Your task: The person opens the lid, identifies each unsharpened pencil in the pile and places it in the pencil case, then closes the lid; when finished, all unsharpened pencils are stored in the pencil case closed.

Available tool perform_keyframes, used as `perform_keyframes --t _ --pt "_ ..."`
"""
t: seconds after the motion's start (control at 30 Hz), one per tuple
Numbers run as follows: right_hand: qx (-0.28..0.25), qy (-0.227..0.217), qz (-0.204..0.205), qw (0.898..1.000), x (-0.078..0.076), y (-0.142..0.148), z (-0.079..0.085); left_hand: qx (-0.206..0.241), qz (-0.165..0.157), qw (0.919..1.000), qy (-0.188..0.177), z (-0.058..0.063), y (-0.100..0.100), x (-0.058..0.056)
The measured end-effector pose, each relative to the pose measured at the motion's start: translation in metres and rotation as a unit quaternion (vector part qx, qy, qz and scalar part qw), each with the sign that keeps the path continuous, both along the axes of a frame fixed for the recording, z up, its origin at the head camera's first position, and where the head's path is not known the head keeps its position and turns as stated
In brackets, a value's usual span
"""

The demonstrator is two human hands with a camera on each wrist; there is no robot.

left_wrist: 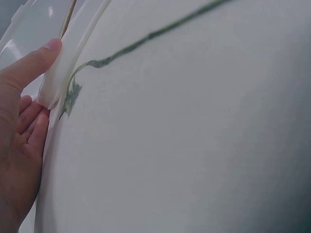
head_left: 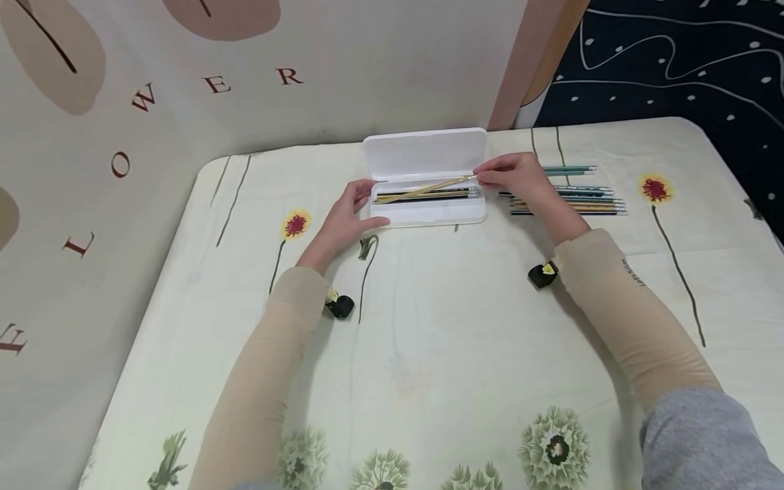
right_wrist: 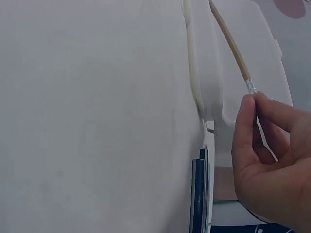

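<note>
An open white pencil case (head_left: 429,217) lies at the far side of the table, its lid (head_left: 425,155) raised at the back. My left hand (head_left: 344,216) grips the case's left end, thumb over the front rim and fingers beneath the edge in the left wrist view. My right hand (head_left: 519,178) pinches a yellowish pencil (right_wrist: 237,54) by its eraser end between thumb and fingertips. That pencil slants over the case, its other end low at the left. Several dark and yellow pencils (head_left: 442,196) lie inside the case below it.
Right of the case, several green, dark and yellow pencils (head_left: 582,204) lie side by side, partly behind my right wrist. More green pencils (head_left: 576,170) lie just beyond. A floral cloth (head_left: 441,313) covers the table, and a printed wall hanging (head_left: 380,75) borders its far edge.
</note>
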State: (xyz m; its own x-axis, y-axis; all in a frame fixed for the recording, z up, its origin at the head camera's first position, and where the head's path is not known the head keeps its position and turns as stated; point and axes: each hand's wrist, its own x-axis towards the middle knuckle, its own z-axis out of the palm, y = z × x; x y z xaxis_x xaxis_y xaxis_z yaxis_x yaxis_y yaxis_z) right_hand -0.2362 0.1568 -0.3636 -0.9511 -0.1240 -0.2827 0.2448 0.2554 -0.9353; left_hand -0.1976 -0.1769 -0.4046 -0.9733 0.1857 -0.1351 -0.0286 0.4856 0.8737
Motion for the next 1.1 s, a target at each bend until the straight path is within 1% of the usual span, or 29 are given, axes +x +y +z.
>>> perform_keyframes --t 0.1,0.2,0.27,0.37,0.5,0.63,0.9,1.1 --pt "0.052 0.014 0.029 0.998 0.0 0.0 -0.001 -0.001 0.001 1.0 0.0 -0.001 -0.001 0.0" --pt "0.096 0.027 0.055 0.994 0.0 0.003 0.0 -0.001 0.001 1.0 0.003 -0.001 -0.001 -0.001" --pt "0.111 0.035 0.065 0.991 0.001 0.007 0.001 -0.001 0.001 1.0 0.004 -0.001 0.0 -0.001" --pt "0.121 0.042 0.073 0.989 0.002 0.014 0.002 -0.002 0.001 1.0 0.004 0.0 0.0 -0.001" --pt "0.11 0.04 0.068 0.991 0.005 0.025 0.005 -0.002 0.003 1.0 0.002 -0.001 0.0 0.0" --pt "0.109 0.034 0.057 0.992 0.005 0.037 0.006 0.0 0.005 1.0 0.002 -0.001 0.001 0.001" --pt "0.129 0.022 0.017 0.991 0.007 0.064 0.011 -0.002 0.007 1.0 0.001 0.0 0.001 0.002" --pt "0.113 0.019 -0.01 0.993 0.006 0.091 0.009 0.0 0.007 1.0 0.004 -0.001 0.001 0.001"
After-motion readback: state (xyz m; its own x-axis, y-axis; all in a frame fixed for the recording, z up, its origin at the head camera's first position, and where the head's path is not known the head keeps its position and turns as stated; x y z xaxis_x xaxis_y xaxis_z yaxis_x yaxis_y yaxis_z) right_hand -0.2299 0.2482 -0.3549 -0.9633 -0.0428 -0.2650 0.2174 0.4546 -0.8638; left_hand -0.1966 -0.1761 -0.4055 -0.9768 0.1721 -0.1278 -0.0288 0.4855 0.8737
